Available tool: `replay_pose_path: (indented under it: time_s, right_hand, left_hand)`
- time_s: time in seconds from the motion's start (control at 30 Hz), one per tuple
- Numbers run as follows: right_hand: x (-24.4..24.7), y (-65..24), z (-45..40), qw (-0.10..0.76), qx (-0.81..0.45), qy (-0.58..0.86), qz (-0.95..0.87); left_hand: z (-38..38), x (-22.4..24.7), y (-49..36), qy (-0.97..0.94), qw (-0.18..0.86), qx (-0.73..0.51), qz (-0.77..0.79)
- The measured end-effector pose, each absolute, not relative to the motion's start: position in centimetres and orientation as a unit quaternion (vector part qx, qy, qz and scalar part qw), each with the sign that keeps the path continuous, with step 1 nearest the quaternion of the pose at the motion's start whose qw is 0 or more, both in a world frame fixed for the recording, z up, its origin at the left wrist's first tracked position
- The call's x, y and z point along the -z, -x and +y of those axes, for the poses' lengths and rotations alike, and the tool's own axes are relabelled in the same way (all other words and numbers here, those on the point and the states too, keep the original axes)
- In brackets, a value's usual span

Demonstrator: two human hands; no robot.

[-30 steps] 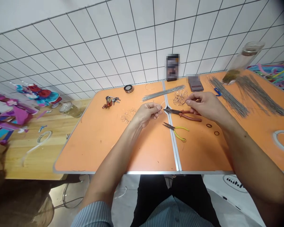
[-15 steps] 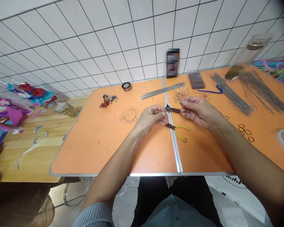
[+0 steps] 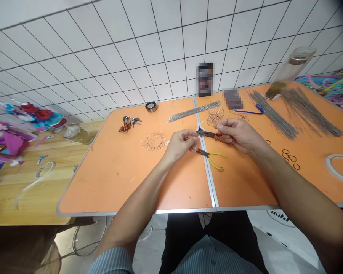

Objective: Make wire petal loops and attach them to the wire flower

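Note:
My right hand is wrapped round the red handles of a pair of pliers. The dark jaws of this tool point left and reach the fingertips of my left hand. Thumb and forefinger of that hand are pinched together on a thin wire, which is mostly hidden by the fingers. Just below, a second pair of pliers with yellow handles lies across the table's seam. To the left of my left hand rests a ring of looped wire. Another looped wire piece lies beyond the pliers.
A bundle of straight wires lies toward the wall, with thicker bundles at right. A glass bottle, keys, a tape roll, a propped phone and small dark rings surround the orange table.
My right hand has opened out a little from my left, so more of the pliers and their red handles shows. The whole view has shifted slightly.

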State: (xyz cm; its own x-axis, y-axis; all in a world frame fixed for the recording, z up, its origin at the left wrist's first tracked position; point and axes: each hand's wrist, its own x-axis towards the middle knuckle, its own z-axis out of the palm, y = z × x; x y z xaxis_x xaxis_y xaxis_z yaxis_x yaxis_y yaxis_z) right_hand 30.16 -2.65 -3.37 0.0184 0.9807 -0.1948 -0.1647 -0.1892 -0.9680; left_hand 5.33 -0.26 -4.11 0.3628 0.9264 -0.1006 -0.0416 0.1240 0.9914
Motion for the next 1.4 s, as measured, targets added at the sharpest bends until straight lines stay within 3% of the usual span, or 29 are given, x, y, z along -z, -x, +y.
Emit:
replay_pose_path:
  time_s: [0.33,0.67,0.97,1.23,1.33,1.4]
  right_hand:
    - [3.5,-28.8,-3.1,0.506,-0.587,0.478,-0.413]
    - [3.2,-28.8,-3.4,0.508,-0.565,0.484,-0.435]
    - [2.9,-29.9,-3.4,0.512,-0.56,0.494,-0.424]
    - [2.3,-29.7,-3.5,0.507,-0.548,0.501,-0.438]
    - [2.1,-29.2,-4.1,0.511,-0.481,0.525,-0.481]
    - [2.4,-28.5,-4.6,0.504,-0.373,0.544,-0.557]
  left_hand:
    - [-0.5,2.8,-8.0,-0.357,0.73,-0.416,0.408]
    - [-0.3,2.4,-9.8,-0.326,0.734,-0.441,0.4]
    - [-0.6,3.6,-7.2,-0.6,0.519,-0.494,0.356]
    - [-0.7,2.7,-3.5,-0.788,0.217,-0.452,0.356]
    - [-1.3,2.0,-3.6,-0.739,0.252,-0.486,0.393]
    - [-1.7,1.4,-4.1,-0.66,0.387,-0.483,0.426]
